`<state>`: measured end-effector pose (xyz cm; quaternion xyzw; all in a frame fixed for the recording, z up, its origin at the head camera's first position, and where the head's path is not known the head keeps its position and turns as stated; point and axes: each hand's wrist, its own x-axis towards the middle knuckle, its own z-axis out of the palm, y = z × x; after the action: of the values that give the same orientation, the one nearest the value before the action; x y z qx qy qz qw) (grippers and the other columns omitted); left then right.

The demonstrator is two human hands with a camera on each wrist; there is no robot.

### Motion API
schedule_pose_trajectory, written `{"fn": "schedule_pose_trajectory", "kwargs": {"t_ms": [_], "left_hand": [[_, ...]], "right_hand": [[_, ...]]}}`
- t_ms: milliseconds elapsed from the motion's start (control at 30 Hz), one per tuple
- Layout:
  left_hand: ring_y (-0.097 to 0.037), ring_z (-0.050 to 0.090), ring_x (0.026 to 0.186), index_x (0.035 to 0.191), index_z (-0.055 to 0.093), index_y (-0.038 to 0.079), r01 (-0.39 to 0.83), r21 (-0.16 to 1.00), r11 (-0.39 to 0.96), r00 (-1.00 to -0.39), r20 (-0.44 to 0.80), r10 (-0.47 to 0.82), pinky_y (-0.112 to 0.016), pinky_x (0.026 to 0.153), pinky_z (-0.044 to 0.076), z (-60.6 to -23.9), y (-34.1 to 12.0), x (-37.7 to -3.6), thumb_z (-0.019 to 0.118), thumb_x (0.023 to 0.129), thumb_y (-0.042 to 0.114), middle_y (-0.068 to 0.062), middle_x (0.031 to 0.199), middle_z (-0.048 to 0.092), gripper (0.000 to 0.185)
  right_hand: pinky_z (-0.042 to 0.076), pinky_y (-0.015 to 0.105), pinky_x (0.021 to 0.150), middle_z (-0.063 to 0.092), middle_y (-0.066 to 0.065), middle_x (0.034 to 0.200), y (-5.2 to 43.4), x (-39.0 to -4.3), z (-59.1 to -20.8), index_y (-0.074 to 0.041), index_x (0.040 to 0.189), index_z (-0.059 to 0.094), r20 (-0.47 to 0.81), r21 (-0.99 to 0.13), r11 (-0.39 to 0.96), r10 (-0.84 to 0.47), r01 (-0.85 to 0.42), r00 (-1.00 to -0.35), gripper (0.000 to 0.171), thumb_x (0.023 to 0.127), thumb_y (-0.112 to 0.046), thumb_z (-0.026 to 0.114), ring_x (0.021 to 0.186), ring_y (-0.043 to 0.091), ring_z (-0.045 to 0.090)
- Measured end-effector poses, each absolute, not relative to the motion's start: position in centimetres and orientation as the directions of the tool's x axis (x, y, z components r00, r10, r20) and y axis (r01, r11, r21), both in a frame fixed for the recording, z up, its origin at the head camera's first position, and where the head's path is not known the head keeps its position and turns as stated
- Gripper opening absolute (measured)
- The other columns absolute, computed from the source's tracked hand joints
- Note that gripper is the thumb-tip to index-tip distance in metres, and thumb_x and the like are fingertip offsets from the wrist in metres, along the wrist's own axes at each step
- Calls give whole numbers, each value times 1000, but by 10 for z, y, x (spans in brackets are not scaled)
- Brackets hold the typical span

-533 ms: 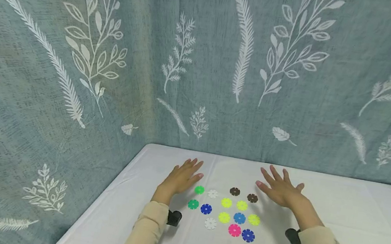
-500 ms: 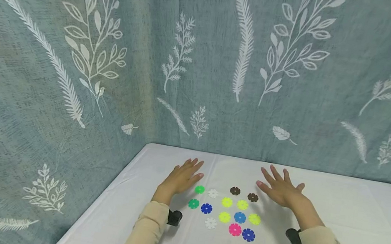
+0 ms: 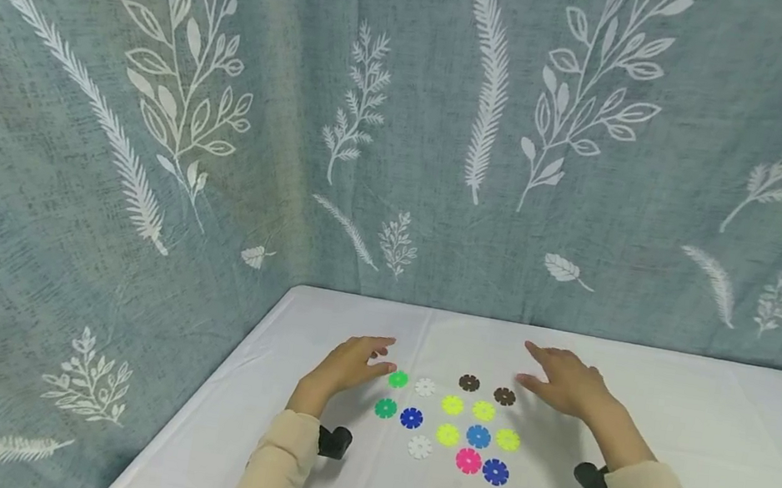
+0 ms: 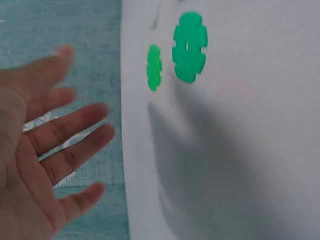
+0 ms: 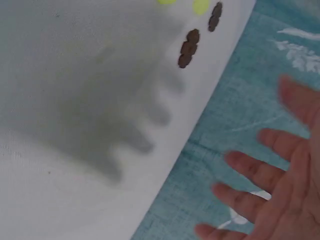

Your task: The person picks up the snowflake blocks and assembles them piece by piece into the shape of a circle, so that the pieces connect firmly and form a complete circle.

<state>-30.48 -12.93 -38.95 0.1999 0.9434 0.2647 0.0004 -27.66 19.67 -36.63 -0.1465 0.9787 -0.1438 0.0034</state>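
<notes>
Notched plastic discs lie flat and apart on the white table. My left hand [image 3: 347, 364] hovers at their left, nearest a light green disc [image 3: 398, 379] and a darker green disc [image 4: 190, 47]; its fingers are loosely spread and hold nothing. On the other side my right hand [image 3: 568, 382] hangs over the table with relaxed fingers, nothing in it. Closest to that hand are two brown discs [image 3: 505, 397]. Between the hands lie several yellow discs [image 3: 453, 405], a light blue disc [image 3: 478, 437], a pink disc [image 3: 468, 460], dark blue discs [image 3: 496, 471] and white discs [image 3: 419, 447].
The white-covered table [image 3: 722, 462] ends at a far edge against a blue-green leaf-patterned curtain [image 3: 408, 128]. Another stretch of curtain runs along the left side. A black wrist camera [image 3: 334, 442] sits below the left wrist, another black camera [image 3: 592, 482] below the right.
Both hands have turned from palm-down toward sideways, thumbs nearer the viewer. The left hand has shifted slightly left and nearer, and its fingers have bent a little. The discs stay in place.
</notes>
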Motion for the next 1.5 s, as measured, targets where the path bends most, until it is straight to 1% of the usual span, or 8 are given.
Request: {"fn": "schedule_pose_trajectory", "kwargs": {"t_ms": [167, 467, 700, 900, 1033, 1200, 1367, 1500], "left_hand": [[-14, 55, 73, 106, 66, -1, 312, 674, 670, -927, 59, 371, -28, 67, 47, -401, -138, -293, 72, 76, 10, -7, 82, 66, 33], [-13, 49, 84, 103, 70, 5, 343, 724, 598, -901, 74, 427, -22, 74, 42, -427, -151, -285, 77, 71, 9, -7, 91, 63, 33], [-13, 45, 76, 96, 73, 7, 366, 704, 609, -904, 112, 414, -21, 67, 38, -430, -145, -284, 79, 68, 11, -4, 82, 60, 29], [-15, 56, 86, 89, 72, 9, 345, 708, 616, -917, 116, 381, -32, 81, 46, -428, -141, -286, 80, 66, 11, -2, 87, 65, 24], [-11, 56, 74, 81, 69, 6, 332, 754, 567, -922, 131, 365, -25, 71, 47, -424, -137, -288, 76, 69, 4, -4, 80, 66, 14], [-7, 55, 64, 81, 68, 0, 319, 841, 438, -933, 196, 302, -18, 61, 46, -409, -122, -281, 73, 75, 7, -11, 77, 67, 10], [-22, 65, 69, 85, 68, -2, 294, 904, 309, -937, 210, 278, -21, 64, 49, -393, -98, -264, 72, 77, 11, -17, 85, 69, 16], [-19, 67, 72, 87, 67, -5, 300, 926, 229, -928, 228, 295, -20, 66, 51, -384, -81, -252, 71, 78, 9, -22, 87, 68, 17]], "right_hand": [[48, 40, 70, 63, 12, 93, 207, -263, -375, -3, 112, 65, 71, -416, 843, -344, -341, -936, 38, 81, -25, 68, 86, 28, 58], [38, 21, 64, 53, -1, 78, 213, -262, -406, -3, 108, 67, -27, -750, 556, -568, -359, -823, 35, 76, -17, 72, 75, 10, 41], [37, 20, 63, 52, -4, 77, 209, -264, -418, -11, 100, 72, 22, -724, 558, -569, -405, -822, 31, 71, -19, 76, 71, 6, 41], [42, 21, 69, 55, -5, 82, 207, -266, -418, -16, 87, 66, 47, -666, 608, -542, -431, -839, 21, 68, -16, 77, 77, 8, 46], [43, 20, 64, 55, -5, 73, 208, -267, -414, -12, 83, 59, 37, -695, 590, -543, -412, -839, 17, 73, -12, 74, 69, 6, 48], [48, 25, 65, 63, 1, 75, 194, -264, -398, -3, 90, 61, -42, -813, 536, -440, -225, -897, 13, 83, -12, 66, 68, 10, 57], [45, 30, 68, 68, 1, 82, 155, -256, -382, -2, 101, 61, -137, -918, 396, -252, 26, -958, 28, 85, -24, 65, 77, 14, 65], [47, 32, 71, 70, 3, 87, 141, -250, -376, 0, 102, 61, -133, -953, 295, -214, 66, -968, 28, 86, -24, 63, 81, 15, 66]]}}
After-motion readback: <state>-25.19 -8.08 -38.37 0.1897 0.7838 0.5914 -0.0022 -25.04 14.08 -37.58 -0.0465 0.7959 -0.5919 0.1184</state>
